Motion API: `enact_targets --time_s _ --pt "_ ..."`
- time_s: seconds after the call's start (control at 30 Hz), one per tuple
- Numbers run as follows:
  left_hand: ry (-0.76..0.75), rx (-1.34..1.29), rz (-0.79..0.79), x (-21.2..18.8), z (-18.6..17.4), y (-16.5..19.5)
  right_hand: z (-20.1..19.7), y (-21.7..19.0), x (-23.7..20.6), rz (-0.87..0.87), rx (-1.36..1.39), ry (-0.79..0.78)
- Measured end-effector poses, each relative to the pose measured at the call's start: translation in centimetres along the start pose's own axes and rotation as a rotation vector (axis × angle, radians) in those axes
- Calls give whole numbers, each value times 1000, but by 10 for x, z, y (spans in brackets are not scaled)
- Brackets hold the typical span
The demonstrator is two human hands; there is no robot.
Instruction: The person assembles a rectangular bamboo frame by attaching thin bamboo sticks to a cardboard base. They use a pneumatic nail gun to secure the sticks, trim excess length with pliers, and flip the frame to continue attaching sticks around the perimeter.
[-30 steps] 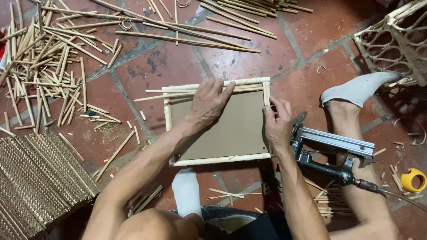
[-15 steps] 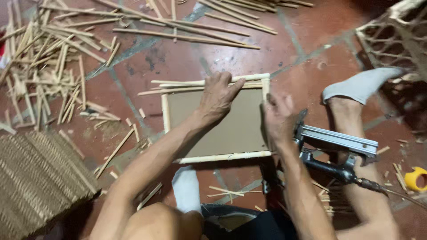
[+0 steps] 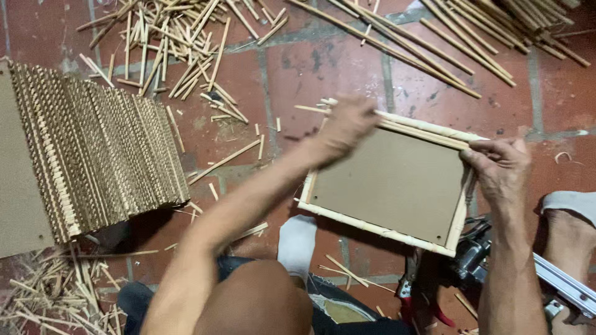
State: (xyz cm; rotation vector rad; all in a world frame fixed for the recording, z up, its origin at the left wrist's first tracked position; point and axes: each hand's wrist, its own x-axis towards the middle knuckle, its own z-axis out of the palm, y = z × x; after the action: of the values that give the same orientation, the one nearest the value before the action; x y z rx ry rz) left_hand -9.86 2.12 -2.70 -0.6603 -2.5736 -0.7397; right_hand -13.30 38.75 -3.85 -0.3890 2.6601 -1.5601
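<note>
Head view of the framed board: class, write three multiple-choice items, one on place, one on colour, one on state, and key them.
1. The stack of finished frames lies where?
A. picture's left
B. top right
C. on the board

2. The floor tiles are
A. red
B. blue
C. white

3. The framed board is
A. leaning on a wall
B. held by both hands
C. untouched

Key: 1 A, the stack fills the left side. 2 A, red tiles show between sticks. 3 B, left hand and right hand grip its edges.

Brown board [image 3: 391, 186] in pale bamboo frame [image 3: 372, 227]; red tile floor [image 3: 323, 68] with grey joints; white sock [image 3: 297, 245]; tan ribbed stack [image 3: 99, 155]; red-handled tool [image 3: 422, 304].
</note>
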Motion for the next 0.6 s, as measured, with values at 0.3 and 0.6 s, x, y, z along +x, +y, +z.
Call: enact_targets --time_s 0.3,0.6 --pt "45 -261 -72 -48 -57 -78 6 8 2 153 -11 -21" --pt "0 -323 -98 -45 -63 -78 9 -14 -3 67 -81 -10"
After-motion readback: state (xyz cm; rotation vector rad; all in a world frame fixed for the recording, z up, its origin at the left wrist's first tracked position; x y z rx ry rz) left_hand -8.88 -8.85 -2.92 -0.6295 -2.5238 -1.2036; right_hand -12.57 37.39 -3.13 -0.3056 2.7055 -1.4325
